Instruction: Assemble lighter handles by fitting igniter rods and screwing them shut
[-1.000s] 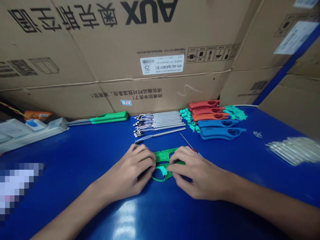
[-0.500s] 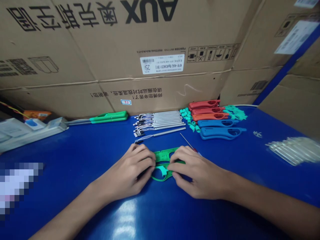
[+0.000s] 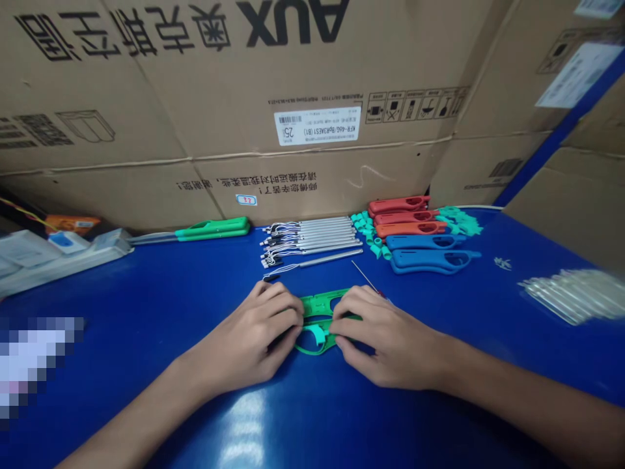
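Note:
Two green lighter casing halves lie on the blue table in front of me, one behind the other. On the nearer casing half (image 3: 328,341), a teal trigger (image 3: 319,335) sits beside the loop opening. My left hand (image 3: 263,329) is closed on the left end of this half, its fingers bent and partly hidden. With fingertips pinched, my right hand (image 3: 378,335) grips the same half just right of the trigger. Behind it, the farther casing half (image 3: 316,305) lies between both hands, its right part covered by my right fingers.
Silver lighter tubes with wires (image 3: 327,236) lie behind my hands. Beyond my right hand are a screwdriver (image 3: 366,276), teal triggers (image 3: 459,220) and red and blue casings (image 3: 430,260). Clear tubes (image 3: 576,293) lie far right. A green lighter (image 3: 215,228) and power strip (image 3: 110,246) stand left.
My right fingertips have shifted very slightly to the right, away from the teal trigger. My left hand and the casing halves stay in place.

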`<state>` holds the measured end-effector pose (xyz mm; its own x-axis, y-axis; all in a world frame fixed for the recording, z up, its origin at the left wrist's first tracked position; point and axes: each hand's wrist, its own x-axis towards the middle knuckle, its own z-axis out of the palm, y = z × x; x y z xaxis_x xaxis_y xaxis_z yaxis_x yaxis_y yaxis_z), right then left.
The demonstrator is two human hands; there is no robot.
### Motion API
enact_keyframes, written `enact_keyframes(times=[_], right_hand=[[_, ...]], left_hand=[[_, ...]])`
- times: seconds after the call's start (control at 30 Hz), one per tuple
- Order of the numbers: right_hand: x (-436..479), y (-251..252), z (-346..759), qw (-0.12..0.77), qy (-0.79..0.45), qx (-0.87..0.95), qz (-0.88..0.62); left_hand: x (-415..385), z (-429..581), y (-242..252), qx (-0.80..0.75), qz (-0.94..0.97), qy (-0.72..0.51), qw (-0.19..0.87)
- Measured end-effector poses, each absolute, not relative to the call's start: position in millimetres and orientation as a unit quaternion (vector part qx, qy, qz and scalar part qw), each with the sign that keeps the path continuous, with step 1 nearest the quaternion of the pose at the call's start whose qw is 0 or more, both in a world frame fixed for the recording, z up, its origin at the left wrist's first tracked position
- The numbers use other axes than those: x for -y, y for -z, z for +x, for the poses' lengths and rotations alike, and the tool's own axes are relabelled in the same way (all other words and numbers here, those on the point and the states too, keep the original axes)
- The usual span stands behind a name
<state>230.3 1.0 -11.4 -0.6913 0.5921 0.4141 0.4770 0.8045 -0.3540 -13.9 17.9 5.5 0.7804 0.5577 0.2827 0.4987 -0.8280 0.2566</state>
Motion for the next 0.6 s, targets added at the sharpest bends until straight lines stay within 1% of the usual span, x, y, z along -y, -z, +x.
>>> enact_keyframes(times=[0.6], right_hand=[[-1.4,11.0,230.5,0.257,-0.115,0.911,-0.301]], left_hand=[[-17.4,-13.7,-8.0,-0.285,0.94,-0.172,0.074]])
